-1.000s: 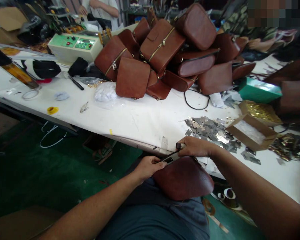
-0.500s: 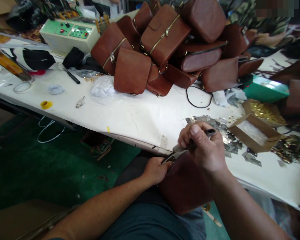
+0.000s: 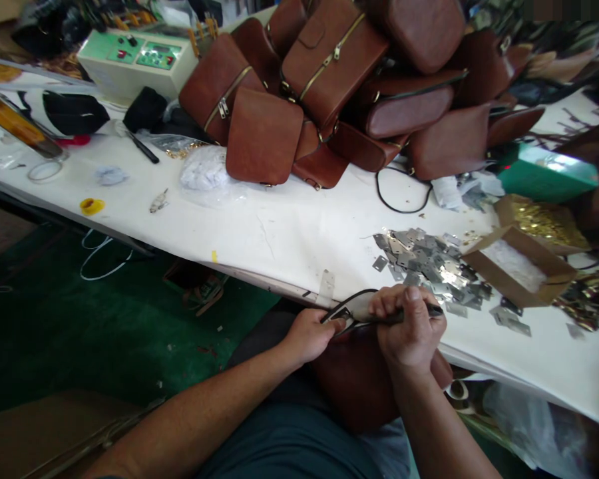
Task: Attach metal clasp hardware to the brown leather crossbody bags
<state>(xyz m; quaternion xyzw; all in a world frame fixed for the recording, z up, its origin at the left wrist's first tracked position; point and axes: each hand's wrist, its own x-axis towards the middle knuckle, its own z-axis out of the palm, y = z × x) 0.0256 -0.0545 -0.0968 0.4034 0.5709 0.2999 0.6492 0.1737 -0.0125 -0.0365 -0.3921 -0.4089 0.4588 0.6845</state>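
A brown leather bag (image 3: 354,379) rests on my lap against the table's front edge, its opening edge turned up. My left hand (image 3: 312,334) pinches that edge beside a small dark metal piece (image 3: 344,315). Wrapped round a dark-handled tool (image 3: 434,310), my right hand (image 3: 409,322) is closed over the right part of the opening. The tool's working end lies near the metal piece, its exact contact hard to make out. Just beyond my right hand, flat metal plates (image 3: 424,259) lie in a loose pile on the table.
Brown bags (image 3: 264,136) are heaped at the back of the white table (image 3: 219,229). Small cardboard boxes (image 3: 554,293) and a green box (image 3: 549,174) stand at the right. A control unit (image 3: 130,70) sits at the back left; another person's hand (image 3: 544,64) shows at the upper right.
My right hand with the tool has come down and slightly right, closer to the bag's opening, uncovering more of the metal plates. My left hand keeps its hold, and the view has shifted slightly.
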